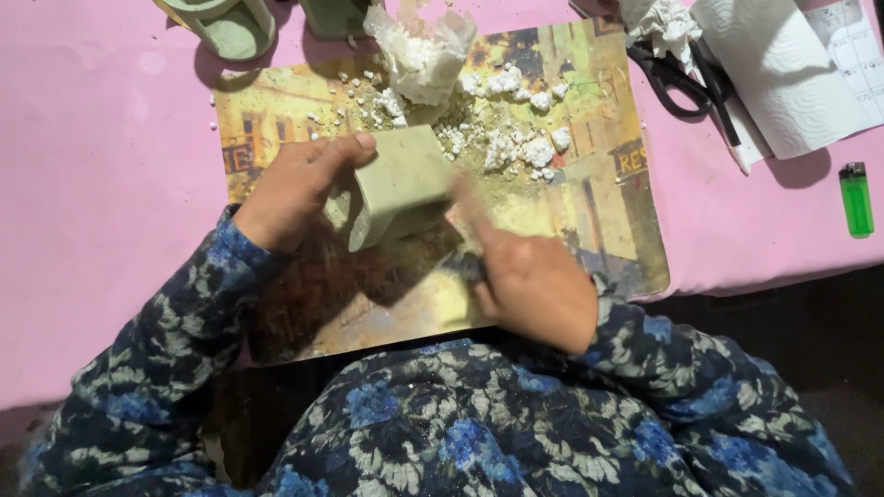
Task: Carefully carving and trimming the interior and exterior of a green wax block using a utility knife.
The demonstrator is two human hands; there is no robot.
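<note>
My left hand grips a pale green block from its left side, thumb on top, holding it tilted above a printed placemat. My right hand is against the block's right side, blurred, and closed around a small dark tool whose shape I cannot make out. White crumbs and greenish dust are scattered on the mat just beyond the block. A crumpled clear bag with white bits stands behind the block.
The pink table carries green round containers at the far left, black scissors, a pen, paper towel and crumpled tissue at the far right, and a green lighter near the right edge.
</note>
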